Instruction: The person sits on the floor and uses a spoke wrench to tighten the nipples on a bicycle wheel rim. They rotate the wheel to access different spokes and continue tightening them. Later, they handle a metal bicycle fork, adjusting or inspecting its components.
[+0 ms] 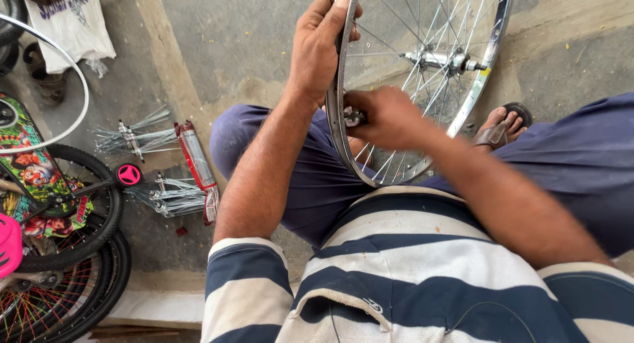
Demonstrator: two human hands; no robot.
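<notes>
Our left hand [321, 42] is clamped over the rim of the bicycle wheel [409, 85], forearm reaching up from the lap. Our right hand [386, 118] is closed on a small tool [352, 117] at the rim (partly hidden). The wheel stands upright between our knees, edge toward us, its hub [439, 59] axle lying crosswise.

One silver spoked bicycle wheel [422, 85] at centre far, with one hub [439, 59]. Two hands on it: left hand [321, 45], right hand [386, 118]. One sandalled foot [498, 128] at right. On the floor at left, two hubs with loose spokes [135, 139], [168, 196], and one red packet [198, 164]. Two black tyres [99, 211], [99, 290] near left, possibly more past the edge. One bare rim [66, 59] far left.
</notes>
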